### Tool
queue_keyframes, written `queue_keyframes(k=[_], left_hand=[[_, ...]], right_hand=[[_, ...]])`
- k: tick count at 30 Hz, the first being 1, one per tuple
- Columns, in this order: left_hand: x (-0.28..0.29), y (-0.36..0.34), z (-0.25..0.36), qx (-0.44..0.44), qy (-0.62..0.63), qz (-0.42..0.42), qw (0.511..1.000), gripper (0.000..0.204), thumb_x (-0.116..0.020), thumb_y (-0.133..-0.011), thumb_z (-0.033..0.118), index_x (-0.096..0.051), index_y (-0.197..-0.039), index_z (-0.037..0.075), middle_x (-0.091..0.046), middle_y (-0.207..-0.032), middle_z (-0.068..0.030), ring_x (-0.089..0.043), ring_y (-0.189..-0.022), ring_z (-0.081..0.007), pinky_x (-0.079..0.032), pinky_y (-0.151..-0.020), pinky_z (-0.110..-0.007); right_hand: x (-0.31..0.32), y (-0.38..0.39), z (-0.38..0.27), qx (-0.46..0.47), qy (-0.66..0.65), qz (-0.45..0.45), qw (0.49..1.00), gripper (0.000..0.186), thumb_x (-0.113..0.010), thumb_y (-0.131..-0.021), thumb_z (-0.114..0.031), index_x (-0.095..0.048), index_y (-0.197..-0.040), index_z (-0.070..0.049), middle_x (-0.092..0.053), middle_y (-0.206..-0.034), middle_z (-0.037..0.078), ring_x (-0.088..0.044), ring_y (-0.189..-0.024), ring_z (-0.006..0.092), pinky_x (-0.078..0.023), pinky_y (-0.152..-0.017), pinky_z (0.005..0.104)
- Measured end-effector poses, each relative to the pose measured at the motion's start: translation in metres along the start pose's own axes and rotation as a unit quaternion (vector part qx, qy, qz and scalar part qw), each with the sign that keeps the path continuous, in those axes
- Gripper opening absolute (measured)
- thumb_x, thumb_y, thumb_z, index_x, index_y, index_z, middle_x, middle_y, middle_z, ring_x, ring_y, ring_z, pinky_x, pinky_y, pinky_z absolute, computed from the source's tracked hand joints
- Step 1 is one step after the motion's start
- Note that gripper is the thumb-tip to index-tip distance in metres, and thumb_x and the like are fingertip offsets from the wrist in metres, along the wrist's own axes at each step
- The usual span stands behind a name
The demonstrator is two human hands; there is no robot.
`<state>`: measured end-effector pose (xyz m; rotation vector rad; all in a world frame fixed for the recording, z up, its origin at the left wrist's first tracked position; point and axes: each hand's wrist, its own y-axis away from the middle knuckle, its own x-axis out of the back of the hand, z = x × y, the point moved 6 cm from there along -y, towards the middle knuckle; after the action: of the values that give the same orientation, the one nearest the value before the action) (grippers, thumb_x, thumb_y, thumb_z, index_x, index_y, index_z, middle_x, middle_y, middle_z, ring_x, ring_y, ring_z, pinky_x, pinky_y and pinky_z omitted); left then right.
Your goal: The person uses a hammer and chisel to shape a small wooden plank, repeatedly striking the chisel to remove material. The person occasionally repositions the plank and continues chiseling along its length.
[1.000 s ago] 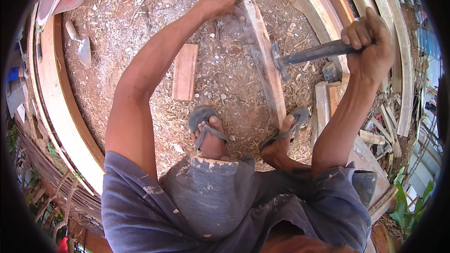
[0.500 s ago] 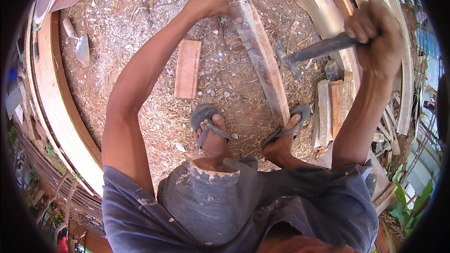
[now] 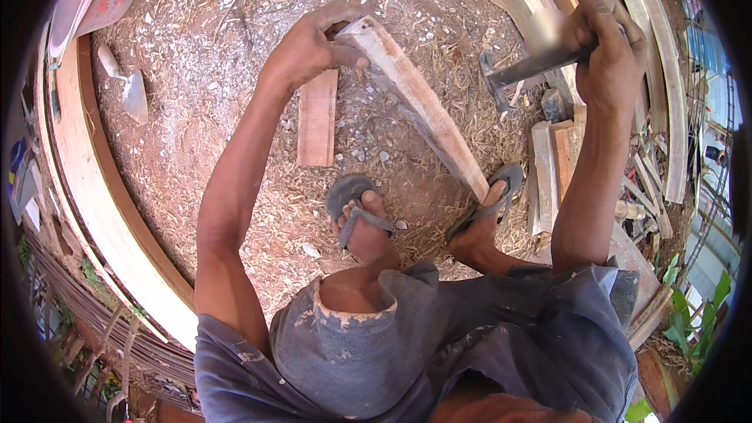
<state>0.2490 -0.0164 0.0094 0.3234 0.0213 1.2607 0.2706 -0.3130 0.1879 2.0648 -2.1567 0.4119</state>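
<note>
My left hand grips the upper end of a rough wooden beam, which slants toward me with its lower end against the toes of my right sandalled foot. In my right hand, raised at the upper right, is a hammer with a long dark handle; its head hangs to the right of the beam, apart from it. A short flat board lies on the ground just below my left hand. My left foot stands left of the beam's lower end.
Long planks line the left side, with a trowel and a red-stained metal piece nearby. At the right are long boards, short offcuts and scraps. Chips and shavings cover the dirt ground.
The hammer has come away from the beam as my right hand rose. My left hand has moved left and lower, swinging the beam's upper end left.
</note>
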Motion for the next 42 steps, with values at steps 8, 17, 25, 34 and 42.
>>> queue_keyframes(k=[8, 17, 25, 34, 42], left_hand=[[0.011, 0.059, 0.009, -0.013, -0.006, -0.001, 1.000, 0.066, -0.084, -0.061, -0.007, -0.068, -0.121, 0.014, -0.062, -0.134, -0.0041, -0.060, -0.121, -0.0237, -0.052, -0.103, -0.037], [0.003, 0.099, 0.071, -0.181, -0.288, 0.041, 0.939, 0.051, -0.086, -0.063, 0.002, -0.069, -0.110, 0.008, -0.070, -0.119, -0.0080, -0.067, -0.111, -0.0274, -0.055, -0.094, -0.038], [0.000, 0.114, 0.085, -0.248, -0.244, 0.053, 0.936, 0.050, -0.086, -0.064, -0.001, -0.070, -0.110, 0.010, -0.059, -0.133, -0.0118, -0.062, -0.120, -0.0312, -0.057, -0.096, -0.039], [-0.014, 0.089, 0.053, -0.305, -0.204, 0.086, 0.926, 0.050, -0.077, -0.072, -0.011, -0.059, -0.112, 0.012, -0.053, -0.136, -0.0146, -0.057, -0.124, -0.0347, -0.056, -0.099, -0.041], [-0.030, -0.013, 0.047, -0.332, -0.417, 0.046, 0.845, 0.043, -0.075, -0.076, -0.004, -0.064, -0.113, 0.015, -0.051, -0.143, -0.0080, -0.051, -0.131, -0.0318, -0.050, -0.108, -0.043]], right_hand=[[0.073, 0.026, 0.061, -0.071, 0.045, 0.121, 0.989, 0.031, -0.065, -0.098, -0.032, -0.063, -0.086, -0.004, -0.065, -0.083, 0.010, -0.064, -0.079, 0.0184, -0.050, -0.076, 0.0338], [0.108, 0.014, 0.089, -0.108, -0.048, -0.070, 0.990, 0.038, -0.059, -0.100, -0.046, -0.059, -0.087, -0.010, -0.068, -0.101, 0.008, -0.063, -0.102, 0.0216, -0.047, -0.097, 0.0397], [0.049, 0.009, 0.119, -0.069, -0.140, -0.004, 0.988, 0.039, -0.068, -0.095, -0.039, -0.052, -0.075, -0.009, -0.044, -0.067, 0.003, -0.052, -0.066, 0.0187, -0.049, -0.072, 0.0361], [0.075, 0.019, 0.141, -0.106, -0.184, 0.102, 0.972, 0.033, -0.069, -0.095, -0.031, -0.054, -0.076, -0.008, -0.044, -0.067, 0.004, -0.053, -0.068, 0.0191, -0.049, -0.071, 0.0367], [0.049, 0.021, 0.117, -0.102, -0.037, 0.187, 0.976, 0.034, -0.069, -0.092, -0.029, -0.053, -0.068, -0.010, -0.054, -0.058, 0.003, -0.053, -0.052, 0.0153, -0.042, -0.051, 0.0322]])
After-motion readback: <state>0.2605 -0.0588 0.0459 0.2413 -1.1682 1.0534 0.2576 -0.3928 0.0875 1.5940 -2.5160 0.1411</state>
